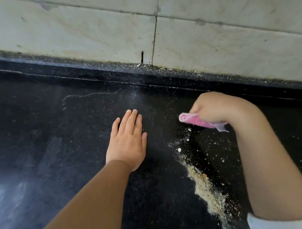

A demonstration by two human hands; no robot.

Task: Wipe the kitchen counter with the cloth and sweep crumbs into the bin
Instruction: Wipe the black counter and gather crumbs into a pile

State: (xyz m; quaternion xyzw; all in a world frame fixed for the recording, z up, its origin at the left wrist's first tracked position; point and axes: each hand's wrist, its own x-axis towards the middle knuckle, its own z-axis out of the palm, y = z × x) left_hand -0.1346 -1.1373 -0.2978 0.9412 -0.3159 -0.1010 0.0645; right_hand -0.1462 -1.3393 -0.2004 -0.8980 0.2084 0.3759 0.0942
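Left hand (128,140) lies flat on the counter (62,134); right hand (213,108) grips the pink cloth (196,121).

free: dark counter (44,135) left of hands | blocked: wall (92,27) behind, crumbs (207,189) ridge right

The counter (79,134) under my palm is black speckled stone, polished and glossy where light glares at the near left, dulled by pale dust elsewhere. The cloth (196,121) looks soft, pink fabric with a white edge. The crumbs (207,193) are dry, coarse, tan. The wall tiles (92,30) are pale, marbled, matt, with grimy grout.
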